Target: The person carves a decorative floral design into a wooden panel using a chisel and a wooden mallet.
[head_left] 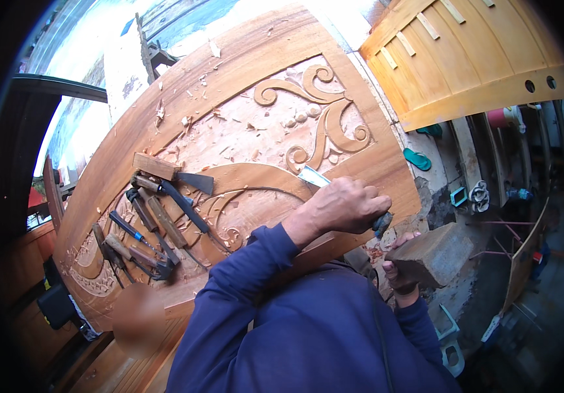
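Note:
My left hand (344, 206) is closed around a chisel, its bright flat blade (313, 175) pointing up and left onto a carved wooden panel (386, 170). The handle's dark end (381, 224) sticks out below the fist on the right. Just to the right, my right hand (401, 268) grips a heavy rectangular wooden block (436, 255), held apart from the chisel handle. Raised scrollwork (327, 111) curls over the panel's far right, above a pale recessed ground. Whether the blade's tip touches the wood I cannot tell.
Several chisels, gouges and an adze-like tool (193, 182) lie on the panel at the left beside a small wood block (156, 166). Shavings (187, 121) litter the surface. A yellowish door (472, 59) stands at the far right. A green sandal (417, 159) lies below it.

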Available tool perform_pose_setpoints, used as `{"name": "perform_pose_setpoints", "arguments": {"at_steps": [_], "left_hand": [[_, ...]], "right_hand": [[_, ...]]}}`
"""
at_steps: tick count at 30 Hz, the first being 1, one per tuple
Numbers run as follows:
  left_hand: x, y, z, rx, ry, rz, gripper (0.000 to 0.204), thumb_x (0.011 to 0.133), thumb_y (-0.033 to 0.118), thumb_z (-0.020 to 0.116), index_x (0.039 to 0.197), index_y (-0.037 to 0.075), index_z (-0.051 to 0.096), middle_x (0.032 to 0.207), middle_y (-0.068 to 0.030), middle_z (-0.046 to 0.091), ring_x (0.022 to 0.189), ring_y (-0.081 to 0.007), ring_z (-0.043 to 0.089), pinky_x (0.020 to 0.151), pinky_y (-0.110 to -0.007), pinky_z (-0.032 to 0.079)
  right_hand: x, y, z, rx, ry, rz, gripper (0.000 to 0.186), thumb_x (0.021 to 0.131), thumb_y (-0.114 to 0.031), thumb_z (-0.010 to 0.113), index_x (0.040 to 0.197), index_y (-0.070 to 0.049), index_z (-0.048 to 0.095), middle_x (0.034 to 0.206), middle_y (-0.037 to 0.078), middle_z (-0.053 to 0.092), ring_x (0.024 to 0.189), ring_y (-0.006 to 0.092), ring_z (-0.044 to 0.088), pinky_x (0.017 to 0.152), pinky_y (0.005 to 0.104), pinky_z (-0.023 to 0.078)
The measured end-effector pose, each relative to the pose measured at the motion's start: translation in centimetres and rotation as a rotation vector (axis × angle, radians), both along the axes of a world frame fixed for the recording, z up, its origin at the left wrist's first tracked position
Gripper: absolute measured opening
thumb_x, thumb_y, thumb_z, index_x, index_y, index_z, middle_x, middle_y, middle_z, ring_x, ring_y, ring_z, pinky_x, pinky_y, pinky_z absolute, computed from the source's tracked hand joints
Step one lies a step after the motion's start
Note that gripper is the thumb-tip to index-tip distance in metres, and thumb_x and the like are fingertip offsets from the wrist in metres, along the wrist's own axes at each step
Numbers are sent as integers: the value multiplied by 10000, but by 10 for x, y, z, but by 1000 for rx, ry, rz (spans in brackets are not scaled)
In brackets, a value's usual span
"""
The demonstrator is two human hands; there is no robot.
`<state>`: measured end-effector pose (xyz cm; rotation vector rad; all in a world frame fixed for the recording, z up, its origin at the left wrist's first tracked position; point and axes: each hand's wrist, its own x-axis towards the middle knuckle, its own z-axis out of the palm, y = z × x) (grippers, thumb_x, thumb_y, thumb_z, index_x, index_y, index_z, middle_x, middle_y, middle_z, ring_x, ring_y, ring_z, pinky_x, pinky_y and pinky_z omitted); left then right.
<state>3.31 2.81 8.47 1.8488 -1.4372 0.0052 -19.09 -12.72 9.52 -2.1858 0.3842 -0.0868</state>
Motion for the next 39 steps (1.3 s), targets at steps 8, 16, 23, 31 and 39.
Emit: {"name": "perform_pose_setpoints", "arguments": {"at_steps": [8, 16, 23, 31, 39], "left_hand": [[4, 6, -1, 16, 10, 28, 168, 741, 180, 734, 803, 163, 579, 662, -26, 541, 579, -228, 620, 482, -385, 487], [10, 21, 7, -99, 178, -38, 191, 703, 169, 743, 815, 160, 589, 669, -20, 548, 595, -241, 624, 491, -401, 487], [7, 28, 0, 62, 84, -153, 170, 721, 160, 728, 821, 157, 590, 679, -21, 565, 608, -240, 644, 485, -400, 489], [14, 37, 6, 236, 77, -286, 161, 826, 235, 685, 916, 161, 574, 748, -33, 567, 730, -249, 676, 567, -382, 519], [-18, 45, -2, -90, -171, 30, 230, 849, 231, 670, 1050, 137, 609, 809, -2, 490, 820, -184, 596, 693, -362, 504]], "right_hand": [[10, 0, -1, 102, -87, -42, 724, 865, -728, 681, 1023, -36, 539, 953, 86, 474, 993, 308, 498, 994, 469, 384], [22, -3, -24, -200, -353, 134, 801, 730, -396, 937, 1287, -15, 505, 1097, 192, 655, 872, 361, 706, 732, 443, 571], [38, 4, -14, -290, -438, 283, 810, 737, -435, 907, 1283, -10, 486, 963, 161, 671, 753, 361, 705, 676, 443, 585], [33, 2, -17, -260, -485, 326, 714, 787, -369, 880, 1266, -16, 485, 893, 157, 654, 730, 340, 699, 647, 430, 583], [43, 10, -8, -302, -466, 320, 710, 829, -421, 835, 1295, -25, 474, 900, 170, 658, 743, 357, 704, 645, 431, 581]]}}
